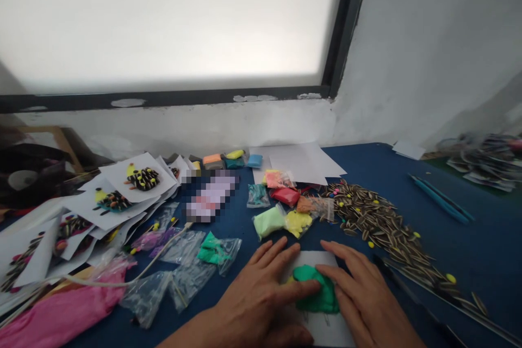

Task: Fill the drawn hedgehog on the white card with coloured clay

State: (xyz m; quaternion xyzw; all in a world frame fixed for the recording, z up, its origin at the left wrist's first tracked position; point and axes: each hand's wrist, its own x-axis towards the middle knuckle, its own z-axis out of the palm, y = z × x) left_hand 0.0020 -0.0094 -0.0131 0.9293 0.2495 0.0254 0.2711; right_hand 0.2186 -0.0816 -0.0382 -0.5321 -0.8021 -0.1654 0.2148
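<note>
A flattened green piece of modelling clay [320, 293] lies on a small white sheet of paper [322, 259] at the front of the table. A bit of yellow shows at its left edge, partly covered by fingers. My left hand [265, 293] has its fingers stretched out over the paper's left side, with one finger pressing on the clay. From the right, my right hand [361, 293] reaches in with extended fingers, fingertips touching the clay's edge. Faint drawn lines appear on the paper below the clay.
Sunflower seeds [371, 212] are heaped at the right, near blue tweezers [440, 198]. Bagged clay, including a light green packet [269, 221], lies beyond my hands. Seed-and-clay pictures [142, 179] are stacked at the left. A pink bag [77, 304] lies front left.
</note>
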